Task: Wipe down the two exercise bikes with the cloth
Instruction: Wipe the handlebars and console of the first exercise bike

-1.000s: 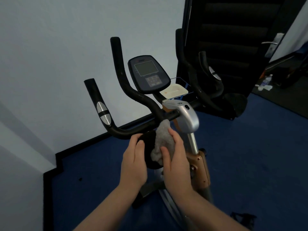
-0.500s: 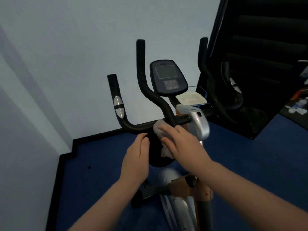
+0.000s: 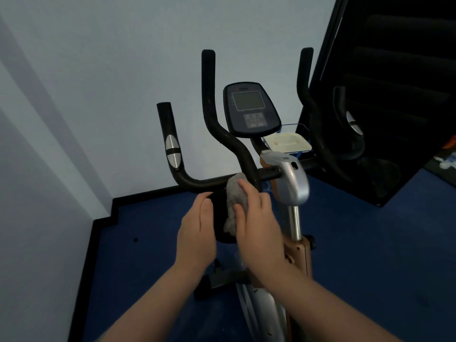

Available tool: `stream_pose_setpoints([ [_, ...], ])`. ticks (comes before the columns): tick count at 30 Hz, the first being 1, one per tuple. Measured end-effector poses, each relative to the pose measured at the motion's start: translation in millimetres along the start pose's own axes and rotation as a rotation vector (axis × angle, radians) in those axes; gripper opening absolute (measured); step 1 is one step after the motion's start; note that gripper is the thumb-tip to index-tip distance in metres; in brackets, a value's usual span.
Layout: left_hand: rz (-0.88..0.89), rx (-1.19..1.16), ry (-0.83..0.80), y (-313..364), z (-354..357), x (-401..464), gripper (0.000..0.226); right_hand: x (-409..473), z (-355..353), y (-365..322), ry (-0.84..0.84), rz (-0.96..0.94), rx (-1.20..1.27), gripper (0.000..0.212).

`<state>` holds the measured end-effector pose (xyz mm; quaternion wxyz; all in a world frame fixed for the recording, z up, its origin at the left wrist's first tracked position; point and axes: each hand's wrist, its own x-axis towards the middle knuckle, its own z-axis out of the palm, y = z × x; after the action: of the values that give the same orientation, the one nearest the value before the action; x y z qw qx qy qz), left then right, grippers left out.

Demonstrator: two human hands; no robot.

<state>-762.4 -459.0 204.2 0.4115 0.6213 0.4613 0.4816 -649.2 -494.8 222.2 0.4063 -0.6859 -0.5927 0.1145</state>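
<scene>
My right hand (image 3: 259, 218) fingers curled, pressing crumpled grey cloth (image 3: 235, 202) against matte black handlebar (image 3: 209, 182), my left hand (image 3: 197, 233) loosely cupped on round black pad (image 3: 220, 218)

Two bare forearms come up from the bottom edge, each ending in a bare hand. No sleeve shows on either forearm as far as the edge; nothing is worn at the wrists. The left hand (image 3: 197, 233) has no ring, watch or glove; its back faces the camera, the fingers lying close together, a thin crease between two of them. The right hand (image 3: 259, 218) is likewise bare, with no ring or band on the fingers that show. Its outline is slightly blurred. Nails are too blurred to make out on either hand.
</scene>
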Motion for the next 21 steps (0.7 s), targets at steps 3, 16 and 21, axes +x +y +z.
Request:
stream_pose_setpoints([
  [3,0.005,-0.002,0.01,-1,2,1,0.034,27,-6,0,-0.034,-0.051,-0.111,0.039],
  [16,0.038,-0.008,0.013,-6,1,-5,0.032,24,-15,13,-0.126,-0.136,-0.018,0.037],
  [21,0.027,-0.089,0.012,-7,7,-8,0.034,1,-8,10,-0.06,-0.026,0.121,0.042],
])
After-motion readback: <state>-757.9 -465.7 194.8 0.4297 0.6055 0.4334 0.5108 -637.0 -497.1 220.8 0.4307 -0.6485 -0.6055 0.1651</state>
